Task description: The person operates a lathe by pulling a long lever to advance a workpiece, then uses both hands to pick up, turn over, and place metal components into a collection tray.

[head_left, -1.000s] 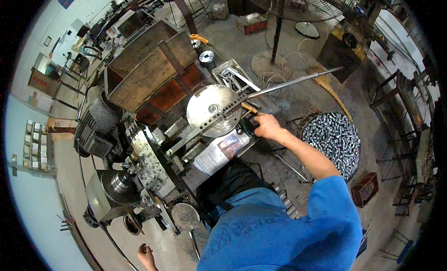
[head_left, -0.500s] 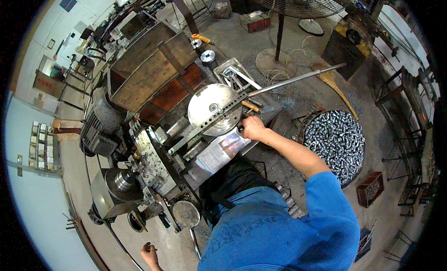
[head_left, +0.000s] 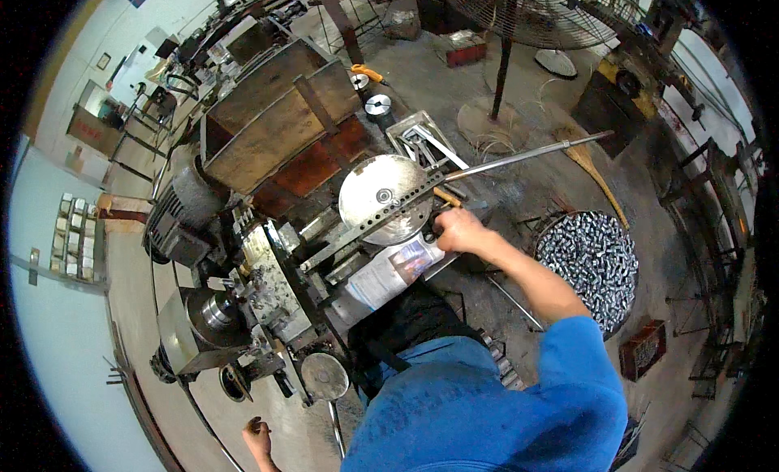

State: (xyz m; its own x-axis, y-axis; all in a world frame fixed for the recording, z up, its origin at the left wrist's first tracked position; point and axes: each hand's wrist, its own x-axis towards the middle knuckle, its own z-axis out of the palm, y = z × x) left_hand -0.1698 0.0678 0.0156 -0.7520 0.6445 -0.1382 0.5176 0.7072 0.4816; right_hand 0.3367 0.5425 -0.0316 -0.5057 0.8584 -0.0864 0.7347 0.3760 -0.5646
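Note:
My right hand (head_left: 459, 231) is closed round a machine handle (head_left: 439, 228), mostly hidden by the fingers, at the right end of the metal machine. Just beyond it lies a large round metal disc (head_left: 380, 188), crossed by a flat bar with a row of holes (head_left: 357, 238). A long steel rod (head_left: 519, 158) runs on from that bar to the right. Paper sheets (head_left: 381, 279) cover the machine's near edge. Low on the left, my left hand (head_left: 257, 439) hangs away from the machine, fingers loosely bent and apart, nothing visible in it. A round plate (head_left: 324, 376) is nearby.
At right stands a round container heaped with small shiny metal parts (head_left: 586, 265), with a red-brown box (head_left: 643, 349) beside it. Behind are a broom (head_left: 599, 178), a large fan (head_left: 535, 17) and a wooden bin (head_left: 280, 127). A motor (head_left: 185, 204) sits at left.
My right hand stays on the handle, and a thin metal rod now shows below my right forearm. The whole view has shifted slightly. My left hand has barely moved.

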